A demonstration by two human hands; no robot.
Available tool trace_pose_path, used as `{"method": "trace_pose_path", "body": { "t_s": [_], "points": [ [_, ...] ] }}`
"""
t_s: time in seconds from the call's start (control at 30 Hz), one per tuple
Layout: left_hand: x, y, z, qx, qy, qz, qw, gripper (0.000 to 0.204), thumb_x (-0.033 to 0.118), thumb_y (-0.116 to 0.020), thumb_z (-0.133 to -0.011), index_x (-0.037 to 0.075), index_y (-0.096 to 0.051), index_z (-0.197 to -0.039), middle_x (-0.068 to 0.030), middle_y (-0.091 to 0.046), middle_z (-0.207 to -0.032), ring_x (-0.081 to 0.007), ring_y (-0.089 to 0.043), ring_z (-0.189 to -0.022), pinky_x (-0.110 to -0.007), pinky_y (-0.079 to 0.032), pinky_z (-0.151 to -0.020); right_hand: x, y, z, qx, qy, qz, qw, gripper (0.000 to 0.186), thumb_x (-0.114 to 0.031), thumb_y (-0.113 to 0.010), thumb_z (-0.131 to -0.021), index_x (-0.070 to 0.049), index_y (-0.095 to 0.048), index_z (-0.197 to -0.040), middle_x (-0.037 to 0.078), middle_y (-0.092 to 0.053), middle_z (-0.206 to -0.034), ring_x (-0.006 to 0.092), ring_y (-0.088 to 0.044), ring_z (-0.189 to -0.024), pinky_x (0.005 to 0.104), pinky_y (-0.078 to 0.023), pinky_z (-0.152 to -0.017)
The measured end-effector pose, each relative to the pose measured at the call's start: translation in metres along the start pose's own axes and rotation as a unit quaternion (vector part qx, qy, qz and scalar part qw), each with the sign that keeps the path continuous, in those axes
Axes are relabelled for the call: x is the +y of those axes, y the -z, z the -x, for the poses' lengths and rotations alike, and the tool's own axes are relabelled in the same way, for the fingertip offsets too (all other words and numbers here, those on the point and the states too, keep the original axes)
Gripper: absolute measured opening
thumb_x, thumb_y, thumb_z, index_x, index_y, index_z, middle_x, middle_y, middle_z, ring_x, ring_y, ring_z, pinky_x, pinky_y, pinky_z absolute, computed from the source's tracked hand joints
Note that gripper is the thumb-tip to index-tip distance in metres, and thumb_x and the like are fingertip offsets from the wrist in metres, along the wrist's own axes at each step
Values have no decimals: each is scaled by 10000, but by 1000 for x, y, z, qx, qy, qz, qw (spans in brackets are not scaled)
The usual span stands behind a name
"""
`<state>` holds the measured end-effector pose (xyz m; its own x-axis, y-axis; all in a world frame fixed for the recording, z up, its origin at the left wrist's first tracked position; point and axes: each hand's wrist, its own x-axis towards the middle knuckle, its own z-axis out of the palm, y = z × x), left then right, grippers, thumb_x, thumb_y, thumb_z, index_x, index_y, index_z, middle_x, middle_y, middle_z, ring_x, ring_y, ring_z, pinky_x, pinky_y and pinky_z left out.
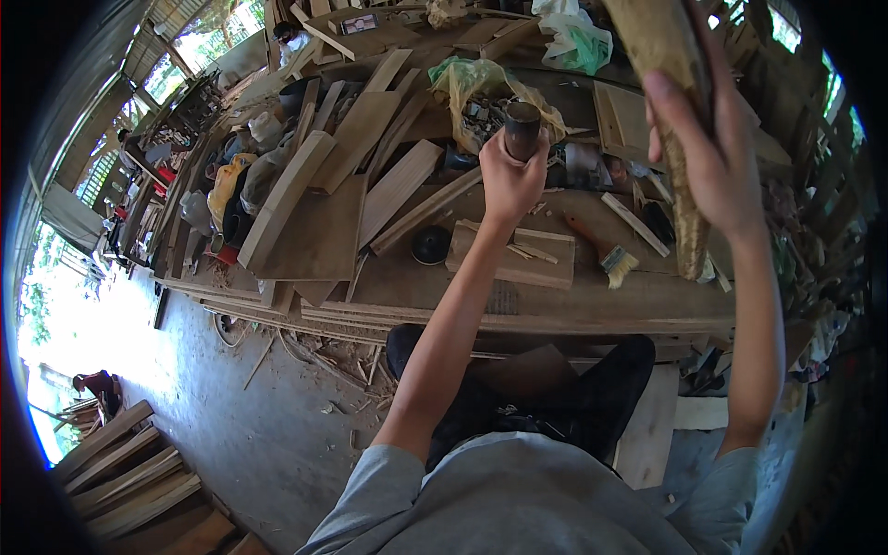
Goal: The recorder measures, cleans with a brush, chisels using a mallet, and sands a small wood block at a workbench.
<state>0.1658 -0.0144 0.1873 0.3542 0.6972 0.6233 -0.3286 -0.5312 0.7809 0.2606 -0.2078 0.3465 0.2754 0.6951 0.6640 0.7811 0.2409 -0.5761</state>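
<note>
My left hand [511,185] is closed around a dark, round-ended handle [523,128] standing roughly upright; whatever lies below my fist is hidden. Below that hand is a wooden block [546,264] with thin slivers on top. Raised at the upper right, my right hand [720,162] wraps round a long, thick wooden club [659,42], its narrower end hanging down beside the wrist. A paintbrush [606,252] with pale bristles lies right of the block. To the block's left sits a round black object [431,245].
Boards and offcuts [361,139] crowd the left of the wooden workbench [407,294]. Behind my left hand is a plastic bag [472,83] of small pieces. Shavings litter the floor [231,407]. More planks [129,472] lie lower left. Other people [294,39] are far off.
</note>
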Motion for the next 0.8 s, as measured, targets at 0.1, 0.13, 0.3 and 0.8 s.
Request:
{"method": "trace_pose_path", "body": {
  "t_s": [0.1, 0.13, 0.3, 0.8],
  "points": [
    [-3, 4, 1, 9, -21, -15, 1000, 230, 138, -718, -957, -30, -621, -833, -98, -605, -666, -151, -578, -639, -359, -508, -653, 33, -25, 27, 16, 26, 19, 999, 792, -457, -690, -1020, -305, -307, -1697, 208, -654, -1424, 270, -776, -794, 436, -671, -745],
    [0, 5, 1, 7, -7, -6, 1000, 233, 137, -718, -958, -28, -614, -830, -93, -607, -663, -146, -580, -637, -352, -503, -646, 36, -35, 40, 21, 37, 32, 999, 813, -445, -696, -1018, -293, -287, -1704, 224, -607, -1500, 290, -792, -852, 449, -675, -764],
    [-9, 6, -2, 28, -72, 2, 997, 265, 138, -721, -967, -18, -582, -803, -71, -607, -645, -120, -565, -619, -324, -477, -610, 87, -83, 140, -14, -148, 33, 988, 866, -376, -692, -1037, -244, -184, -1726, 299, -603, -1478, 449, -716, -1189, 544, -575, -1023],
    [-7, 21, 0, 138, 39, 29, 989, 279, 119, -738, -1002, -6, -599, -795, 14, -611, -696, -66, -519, -650, -269, -444, -644, 90, -126, 251, -150, -304, 142, 930, 844, -279, -661, -1025, -407, -163, -1694, 272, -728, -1245, 545, -687, -1076, 638, -560, -966]
  ]
}}
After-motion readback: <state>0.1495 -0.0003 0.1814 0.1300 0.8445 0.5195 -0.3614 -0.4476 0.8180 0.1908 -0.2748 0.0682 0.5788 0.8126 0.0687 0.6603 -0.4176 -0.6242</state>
